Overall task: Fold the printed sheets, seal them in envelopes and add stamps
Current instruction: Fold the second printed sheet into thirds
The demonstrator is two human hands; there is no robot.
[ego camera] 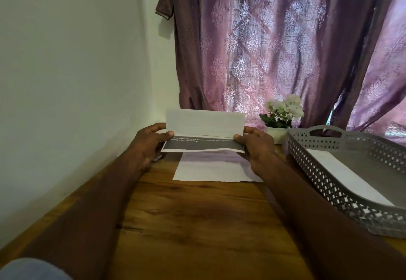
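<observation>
Folding: a printed sheet is held up off the table, its upper panel turned down so that a grey printed band shows below it; the fold is judged to be partly made.
Left hand: curled round the left end of the sheet, thumb pinching the front at the fold line.
Right hand: curled round the right end of the same sheet, thumb pressed on the front near the fold line.
Where the sheet is: in the air between both hands, above a second sheet that lies flat on the table.
Other paper: a white piece of paper lies inside the grey basket to the right; whether it is an envelope cannot be told.
How the step is best done: the side edges should be lined up before any crease is pressed, since the lower edge looks slightly uneven on the right. The sheet is better laid down on the table and the crease run flat from the middle outward.
What could go wrong: a crease pressed in mid-air is likely to come out skewed, and a crooked fold may not slide into an envelope cleanly.
Background: a small flower pot stands behind the right hand, before a purple curtain.
</observation>
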